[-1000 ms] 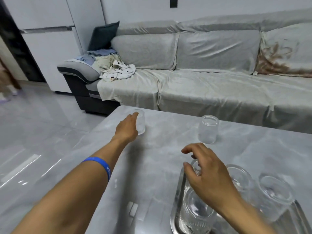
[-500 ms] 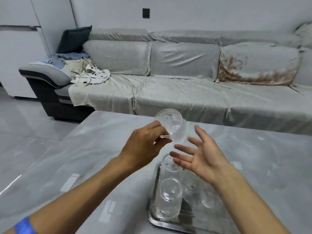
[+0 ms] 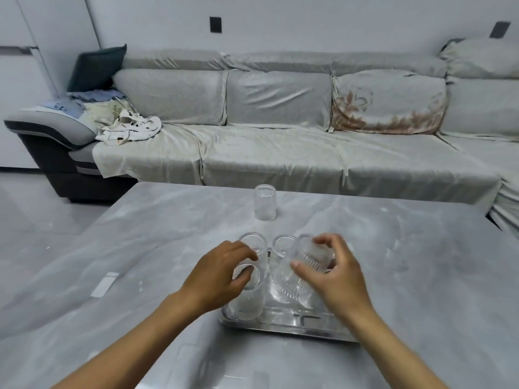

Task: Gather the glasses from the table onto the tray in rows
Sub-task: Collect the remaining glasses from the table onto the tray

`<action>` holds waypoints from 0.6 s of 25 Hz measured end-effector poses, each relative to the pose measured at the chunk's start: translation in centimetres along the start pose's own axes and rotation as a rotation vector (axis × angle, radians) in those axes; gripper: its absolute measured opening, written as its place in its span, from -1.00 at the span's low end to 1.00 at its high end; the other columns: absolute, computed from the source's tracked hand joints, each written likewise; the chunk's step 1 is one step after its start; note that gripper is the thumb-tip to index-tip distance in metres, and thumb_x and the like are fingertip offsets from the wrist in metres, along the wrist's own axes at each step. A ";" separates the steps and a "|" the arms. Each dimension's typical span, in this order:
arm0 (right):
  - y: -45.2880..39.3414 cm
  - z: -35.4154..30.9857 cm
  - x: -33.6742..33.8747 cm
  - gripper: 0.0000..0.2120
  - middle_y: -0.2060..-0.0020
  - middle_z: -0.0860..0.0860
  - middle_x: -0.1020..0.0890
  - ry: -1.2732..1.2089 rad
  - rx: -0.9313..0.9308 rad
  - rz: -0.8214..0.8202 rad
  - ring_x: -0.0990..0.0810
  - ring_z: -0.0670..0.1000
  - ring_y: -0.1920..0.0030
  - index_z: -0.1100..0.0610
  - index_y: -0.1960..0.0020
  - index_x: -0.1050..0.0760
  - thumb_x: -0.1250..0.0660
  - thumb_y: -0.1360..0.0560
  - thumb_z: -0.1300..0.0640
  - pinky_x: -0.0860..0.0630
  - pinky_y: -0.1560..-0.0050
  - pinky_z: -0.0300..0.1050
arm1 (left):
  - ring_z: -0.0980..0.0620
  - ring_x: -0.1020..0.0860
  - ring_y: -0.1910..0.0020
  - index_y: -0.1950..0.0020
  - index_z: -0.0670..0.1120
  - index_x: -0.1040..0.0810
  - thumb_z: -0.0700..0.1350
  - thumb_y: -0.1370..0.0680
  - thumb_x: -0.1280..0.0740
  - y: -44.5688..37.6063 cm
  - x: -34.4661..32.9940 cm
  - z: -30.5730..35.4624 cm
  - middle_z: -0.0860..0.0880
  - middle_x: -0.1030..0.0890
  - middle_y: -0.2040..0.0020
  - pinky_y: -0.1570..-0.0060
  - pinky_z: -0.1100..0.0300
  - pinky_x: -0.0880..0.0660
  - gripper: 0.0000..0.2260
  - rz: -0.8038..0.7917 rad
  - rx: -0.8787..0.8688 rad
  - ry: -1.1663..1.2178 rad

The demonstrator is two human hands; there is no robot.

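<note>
Right hand (image 3: pixel 334 276) grips a clear ribbed glass (image 3: pixel 310 258), tilted, over the shiny metal tray (image 3: pixel 283 328). Left hand (image 3: pixel 222 273), fingers loosely curled, rests on upright glasses (image 3: pixel 247 299) at tray's 9 o'clock. One smooth glass (image 3: pixel 264 202) stands on the grey marble table (image 3: pixel 421 262), 12 o'clock from tray.

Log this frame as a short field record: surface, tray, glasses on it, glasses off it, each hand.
surface: grey marble-look table
tray: metal tray, near table edge
on tray: several ribbed glasses, exact count unclear
off tray: one clear glass, standing alone farther back
left hand: over the tray's left glasses, grip unclear
right hand: holding a tilted ribbed glass above the tray
</note>
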State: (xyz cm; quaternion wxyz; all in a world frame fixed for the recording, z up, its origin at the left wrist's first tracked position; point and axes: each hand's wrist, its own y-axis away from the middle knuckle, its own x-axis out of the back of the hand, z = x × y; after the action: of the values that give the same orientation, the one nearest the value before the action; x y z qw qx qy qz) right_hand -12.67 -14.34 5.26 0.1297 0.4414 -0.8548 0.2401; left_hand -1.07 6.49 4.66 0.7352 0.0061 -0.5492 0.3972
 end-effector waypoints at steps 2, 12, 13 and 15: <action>1.2 1.2 -1.5 -0.51 -0.05 -0.20 -0.52 0.206 0.137 -0.086 -0.54 -0.16 0.03 -0.13 -0.08 -0.42 -0.51 -0.24 -0.19 -0.51 0.09 -0.20 | 0.02 -0.55 -0.01 -0.06 -0.01 -0.61 -0.10 -0.51 -0.37 0.4 -0.5 -0.1 0.10 -0.64 -0.05 0.06 0.08 -0.52 -0.86 -0.038 -0.002 -0.016; 2.0 4.4 -4.8 -0.49 -0.13 -0.12 -0.49 0.388 0.211 -0.135 -0.54 -0.05 -0.04 -0.03 -0.16 -0.42 -0.47 -0.30 -0.16 -0.50 0.08 -0.14 | 0.01 -0.54 0.05 0.02 -0.04 -0.64 -0.12 -0.49 -0.40 0.8 -1.3 -0.5 0.08 -0.66 0.02 0.12 0.08 -0.52 -0.90 -0.033 -0.023 -0.022; 1.9 4.3 -4.9 -0.48 -0.13 -0.12 -0.49 0.392 0.214 -0.141 -0.53 -0.05 -0.04 -0.02 -0.17 -0.41 -0.47 -0.30 -0.16 -0.51 0.09 -0.12 | 0.01 -0.54 0.06 0.02 -0.03 -0.64 -0.12 -0.49 -0.40 0.8 -1.4 -0.5 0.08 -0.66 0.02 0.13 0.08 -0.52 -0.91 -0.031 -0.023 -0.021; 1.9 4.3 -5.0 -0.49 -0.14 -0.10 -0.48 0.392 0.222 -0.148 -0.53 -0.03 -0.06 -0.02 -0.17 -0.40 -0.47 -0.31 -0.15 -0.51 0.08 -0.10 | 0.02 -0.54 0.06 0.03 -0.03 -0.64 -0.12 -0.49 -0.40 0.8 -1.4 -0.5 0.09 -0.66 0.03 0.13 0.09 -0.52 -0.91 -0.026 -0.023 -0.021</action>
State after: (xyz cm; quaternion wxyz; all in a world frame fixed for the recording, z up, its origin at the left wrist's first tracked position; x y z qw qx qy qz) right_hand -11.38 -12.19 -1.14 0.2613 0.4594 -0.7470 0.4034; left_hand -1.27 6.45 2.94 0.7344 0.0091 -0.5614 0.3812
